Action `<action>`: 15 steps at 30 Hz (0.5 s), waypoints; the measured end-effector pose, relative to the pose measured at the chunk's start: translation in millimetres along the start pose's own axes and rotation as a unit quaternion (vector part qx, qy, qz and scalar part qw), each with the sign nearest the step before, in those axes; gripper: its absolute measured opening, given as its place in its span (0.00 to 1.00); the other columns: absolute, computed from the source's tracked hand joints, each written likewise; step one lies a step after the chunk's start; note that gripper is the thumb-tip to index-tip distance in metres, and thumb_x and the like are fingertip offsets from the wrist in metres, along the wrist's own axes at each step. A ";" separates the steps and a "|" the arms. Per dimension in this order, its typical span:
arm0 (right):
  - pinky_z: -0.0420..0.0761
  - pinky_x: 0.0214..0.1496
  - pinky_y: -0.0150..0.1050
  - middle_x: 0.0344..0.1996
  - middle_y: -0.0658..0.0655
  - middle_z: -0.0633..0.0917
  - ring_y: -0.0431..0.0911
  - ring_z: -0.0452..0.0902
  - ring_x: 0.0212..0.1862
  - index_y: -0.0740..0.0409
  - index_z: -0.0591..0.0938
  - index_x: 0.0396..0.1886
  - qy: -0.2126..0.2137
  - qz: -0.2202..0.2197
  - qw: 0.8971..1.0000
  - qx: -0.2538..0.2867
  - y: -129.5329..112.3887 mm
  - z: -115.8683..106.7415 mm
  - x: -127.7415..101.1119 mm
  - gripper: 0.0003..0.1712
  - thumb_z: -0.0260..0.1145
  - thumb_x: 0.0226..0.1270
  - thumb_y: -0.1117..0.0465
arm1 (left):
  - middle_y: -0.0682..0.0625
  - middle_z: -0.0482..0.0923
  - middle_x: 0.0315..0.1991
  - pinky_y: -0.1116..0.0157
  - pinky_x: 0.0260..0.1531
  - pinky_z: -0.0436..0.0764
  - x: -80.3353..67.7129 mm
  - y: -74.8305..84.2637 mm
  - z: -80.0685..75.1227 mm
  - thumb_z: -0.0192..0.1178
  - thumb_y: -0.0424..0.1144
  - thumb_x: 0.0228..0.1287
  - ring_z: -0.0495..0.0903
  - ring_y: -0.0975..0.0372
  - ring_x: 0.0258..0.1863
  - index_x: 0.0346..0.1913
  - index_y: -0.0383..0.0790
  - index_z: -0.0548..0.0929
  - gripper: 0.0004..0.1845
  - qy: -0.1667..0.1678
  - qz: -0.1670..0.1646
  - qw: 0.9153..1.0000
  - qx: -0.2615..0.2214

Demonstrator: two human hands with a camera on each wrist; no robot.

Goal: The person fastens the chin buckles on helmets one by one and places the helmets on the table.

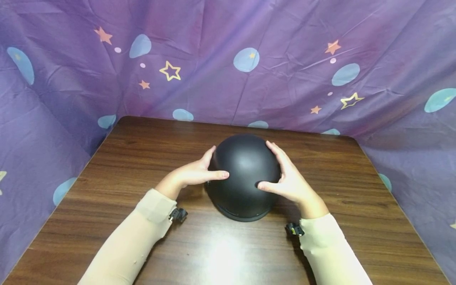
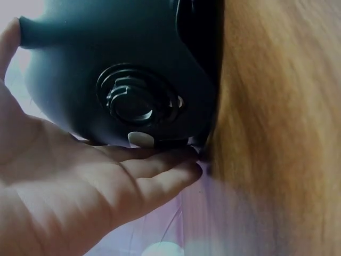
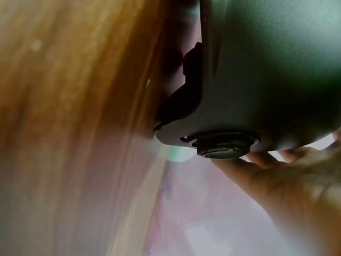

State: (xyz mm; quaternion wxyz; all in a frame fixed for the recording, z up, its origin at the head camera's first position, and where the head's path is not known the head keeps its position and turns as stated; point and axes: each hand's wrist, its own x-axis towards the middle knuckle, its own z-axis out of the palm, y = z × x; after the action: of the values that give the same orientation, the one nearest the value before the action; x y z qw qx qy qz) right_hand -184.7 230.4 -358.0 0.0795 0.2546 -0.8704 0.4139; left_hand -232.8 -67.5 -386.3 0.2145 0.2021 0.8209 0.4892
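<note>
A matte black helmet [image 1: 246, 170] sits around the middle of the table, its rounded shell facing up. On its left side my left hand [image 1: 194, 172] grips it, thumb across the front of the shell and the other fingers along the side. My right hand [image 1: 290, 180] holds the opposite side, thumb in front and fingers reaching over towards the back. A round knob [image 2: 132, 101] shows on the helmet's side in the left wrist view, just above the fingers. In the right wrist view a similar round knob [image 3: 224, 145] is close to the fingertips, and the helmet's lower edge is near the tabletop.
The brown wood-grain table [image 1: 149, 146] reaches back to a purple curtain [image 1: 213, 79] printed with stars and blue spots, which also hangs at both sides. Small black cameras [image 1: 178, 215] are worn at both sleeve cuffs. Light glares off the table's near part.
</note>
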 end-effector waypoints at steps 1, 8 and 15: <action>0.54 0.68 0.61 0.73 0.62 0.55 0.55 0.50 0.72 0.56 0.56 0.76 0.000 0.000 1.000 0.001 0.6 0.2 0.0 0.64 0.82 0.38 0.62 | 0.42 0.37 0.77 0.51 0.70 0.50 0.3 -0.4 0.4 0.67 0.61 0.53 0.45 0.54 0.73 0.77 0.45 0.33 0.63 0.002 0.000 1.000 -0.005; 0.54 0.69 0.60 0.73 0.63 0.56 0.54 0.50 0.72 0.57 0.57 0.75 0.009 -0.001 1.000 0.004 2.2 0.7 0.9 0.66 0.83 0.35 0.62 | 0.42 0.40 0.76 0.50 0.69 0.50 0.9 1.3 3.1 0.69 0.58 0.53 0.46 0.53 0.73 0.77 0.45 0.36 0.62 0.026 0.020 0.999 -0.026; 0.52 0.70 0.56 0.72 0.60 0.57 0.51 0.50 0.73 0.53 0.57 0.76 0.026 0.006 0.999 0.025 1.3 -0.9 2.2 0.69 0.85 0.29 0.64 | 0.44 0.45 0.76 0.50 0.68 0.54 -0.4 11.1 8.2 0.71 0.60 0.49 0.51 0.53 0.72 0.77 0.50 0.39 0.62 0.077 0.034 0.996 0.000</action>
State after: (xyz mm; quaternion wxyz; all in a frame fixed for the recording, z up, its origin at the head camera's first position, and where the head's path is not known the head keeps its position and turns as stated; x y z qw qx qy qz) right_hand -187.3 230.9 -357.5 0.0934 0.2401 -0.8592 0.4422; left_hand -226.6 -56.9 -379.8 0.1337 0.1915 0.8278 0.5101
